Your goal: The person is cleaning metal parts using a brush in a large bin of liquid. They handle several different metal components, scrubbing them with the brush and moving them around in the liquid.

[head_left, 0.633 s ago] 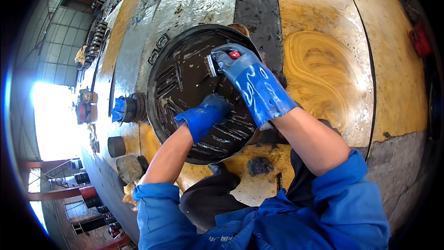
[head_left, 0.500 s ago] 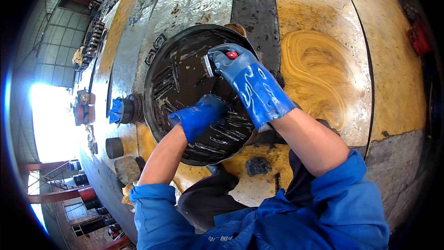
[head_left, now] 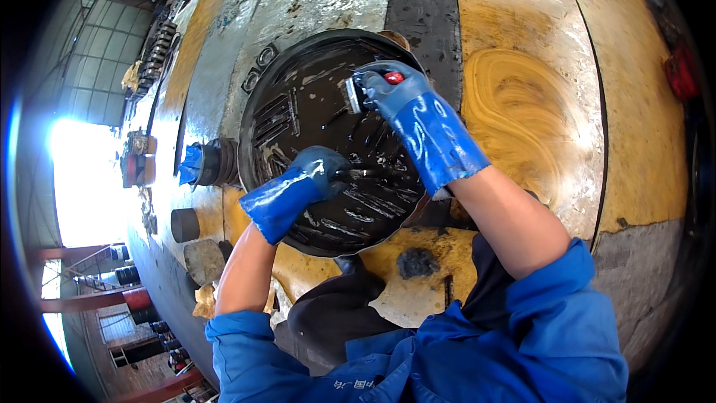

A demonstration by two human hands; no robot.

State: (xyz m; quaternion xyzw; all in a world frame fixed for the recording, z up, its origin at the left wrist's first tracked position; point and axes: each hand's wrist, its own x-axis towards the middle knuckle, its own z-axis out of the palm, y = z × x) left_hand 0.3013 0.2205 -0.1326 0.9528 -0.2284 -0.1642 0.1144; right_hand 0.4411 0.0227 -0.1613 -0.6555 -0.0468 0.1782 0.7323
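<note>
A large round metal pan [head_left: 250,116] holds dark oily liquid and several slim, dark metal parts [head_left: 375,204]. My right hand [head_left: 395,93], in a blue rubber glove, is closed around a red-handled tool [head_left: 352,95] with a flat, pale metal head, above the pan's far right part. The tool's kind is partly hidden by my fingers. My left hand [head_left: 317,172], gloved the same way, is over the pan's middle. Its fingers are closed on a short, dark, oil-coated metal piece [head_left: 364,174] that points right.
Left of the pan stands a dark round container [head_left: 218,162] with a blue glove at its mouth. Short cylinders [head_left: 185,225] are on the floor nearby. Two small rings [head_left: 261,63] lie beyond the rim. A dark rag-like clump [head_left: 418,262] is near my knees. Oily liquid spreads over yellow flooring [head_left: 514,116].
My left hand has risen from the liquid and drawn slightly left, now showing a dark piece at its fingertips. My right hand keeps its grip over the pan. The whole view has shifted slightly.
</note>
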